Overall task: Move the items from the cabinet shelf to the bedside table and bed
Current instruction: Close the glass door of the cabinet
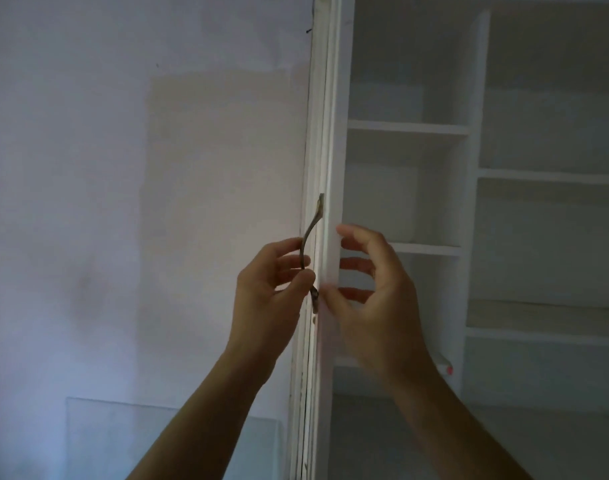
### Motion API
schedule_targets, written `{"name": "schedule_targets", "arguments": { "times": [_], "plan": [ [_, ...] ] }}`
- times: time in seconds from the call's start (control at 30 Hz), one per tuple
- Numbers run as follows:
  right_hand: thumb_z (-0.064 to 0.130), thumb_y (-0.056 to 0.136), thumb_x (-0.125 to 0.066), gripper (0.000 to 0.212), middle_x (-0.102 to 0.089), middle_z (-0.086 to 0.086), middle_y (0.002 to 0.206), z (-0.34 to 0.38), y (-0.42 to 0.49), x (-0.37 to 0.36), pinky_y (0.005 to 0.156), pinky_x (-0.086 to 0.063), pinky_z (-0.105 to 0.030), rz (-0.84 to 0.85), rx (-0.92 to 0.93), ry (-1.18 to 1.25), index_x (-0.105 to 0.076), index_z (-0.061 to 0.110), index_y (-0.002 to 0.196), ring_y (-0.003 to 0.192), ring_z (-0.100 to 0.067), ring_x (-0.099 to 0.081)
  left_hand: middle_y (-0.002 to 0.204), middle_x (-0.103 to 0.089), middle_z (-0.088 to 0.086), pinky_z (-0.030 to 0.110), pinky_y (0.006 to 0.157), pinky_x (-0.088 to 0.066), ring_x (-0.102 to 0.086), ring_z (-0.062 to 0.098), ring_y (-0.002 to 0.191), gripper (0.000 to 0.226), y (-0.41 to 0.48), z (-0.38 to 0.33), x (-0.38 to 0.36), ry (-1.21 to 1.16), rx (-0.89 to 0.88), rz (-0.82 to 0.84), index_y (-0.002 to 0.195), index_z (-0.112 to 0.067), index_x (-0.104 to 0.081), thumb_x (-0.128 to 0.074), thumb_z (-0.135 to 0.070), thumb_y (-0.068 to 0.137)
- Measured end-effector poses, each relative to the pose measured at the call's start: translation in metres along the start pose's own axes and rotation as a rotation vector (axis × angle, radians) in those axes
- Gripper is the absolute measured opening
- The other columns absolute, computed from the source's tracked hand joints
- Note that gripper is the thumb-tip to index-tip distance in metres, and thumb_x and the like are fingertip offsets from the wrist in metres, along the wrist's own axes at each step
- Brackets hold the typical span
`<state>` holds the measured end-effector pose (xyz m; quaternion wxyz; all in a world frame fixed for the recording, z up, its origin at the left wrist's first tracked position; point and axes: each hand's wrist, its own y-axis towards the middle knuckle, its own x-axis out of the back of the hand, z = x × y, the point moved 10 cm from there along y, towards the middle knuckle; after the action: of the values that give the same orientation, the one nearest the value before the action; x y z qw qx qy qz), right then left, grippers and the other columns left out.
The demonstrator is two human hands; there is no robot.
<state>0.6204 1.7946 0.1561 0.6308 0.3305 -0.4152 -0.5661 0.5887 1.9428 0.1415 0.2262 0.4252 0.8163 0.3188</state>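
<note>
The head view faces a white cabinet (pixel 476 98) that stands open, its door (pixel 329 133) swung out so that only the narrow edge shows, running from the top of the frame to the bottom. A curved metal handle (pixel 310 230) sits on the door's left face, about halfway up.

The left hand (pixel 265 282) reaches up from below and holds this handle. Its fingers are curled round the bar, and the thumb closes in from the near side just above the handle's lower mount.

The right hand (pixel 382 299) is raised at the same height on the other side of the door edge. Its fingers (pixel 356 265) are bent and spread a little, with their tips pointing at the door's inner face, and the thumb lies across the front of the edge. This hand is blurred, so it cannot be told whether it really grips the door or only touches it.

Inside the cabinet an upright divider splits the space into two columns of white shelves (pixel 407 128). On a low shelf in the left column, just beside the right wrist and partly hidden by it, lies a small white item (pixel 444 365) with a red end. What it is cannot be made out.

Left of the door is a pale wall (pixel 123 168) with a lighter painted patch, and a clear sheet (pixel 157 441) leans against it near the bottom of the frame.
</note>
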Motion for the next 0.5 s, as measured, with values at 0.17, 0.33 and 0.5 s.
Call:
{"name": "schedule_targets", "arguments": {
  "times": [0.17,0.33,0.5],
  "plan": [
    [0.014,0.083,-0.079,0.066,-0.065,0.006,0.129,-0.003,-0.001,0.001,0.084,-0.061,-0.023,-0.039,0.022,0.045,-0.05,0.026,0.141,0.114,-0.01,-0.066,0.091,-0.076,0.002,0.033,0.075,-0.063,-0.075,0.02,0.089,0.026,0.012,0.001,-0.001,-0.159,-0.073,0.014,0.106,-0.018,-0.069,-0.062,0.002,0.091],
    [0.016,0.084,-0.078,0.066,-0.065,0.007,0.129,-0.007,0.0,0.006,0.082,-0.059,-0.015,-0.029,0.022,0.062,-0.05,0.028,0.142,0.112,-0.006,-0.066,0.081,-0.076,-0.004,0.025,0.069,-0.06,-0.076,0.017,0.082,0.026,0.01,0.0,-0.007,-0.256,-0.141,0.072,0.099,-0.017,-0.069,-0.06,0.005,0.09],
    [0.015,0.085,-0.078,0.064,-0.065,0.009,0.127,-0.012,-0.001,0.013,0.081,-0.059,-0.015,-0.028,0.026,0.096,-0.05,0.03,0.141,0.111,-0.005,-0.066,0.079,-0.076,-0.006,0.024,0.07,-0.06,-0.075,0.015,0.081,0.024,0.012,0.001,-0.016,-0.261,-0.174,0.106,0.102,-0.014,-0.068,-0.058,0.005,0.091]
  ]
}}
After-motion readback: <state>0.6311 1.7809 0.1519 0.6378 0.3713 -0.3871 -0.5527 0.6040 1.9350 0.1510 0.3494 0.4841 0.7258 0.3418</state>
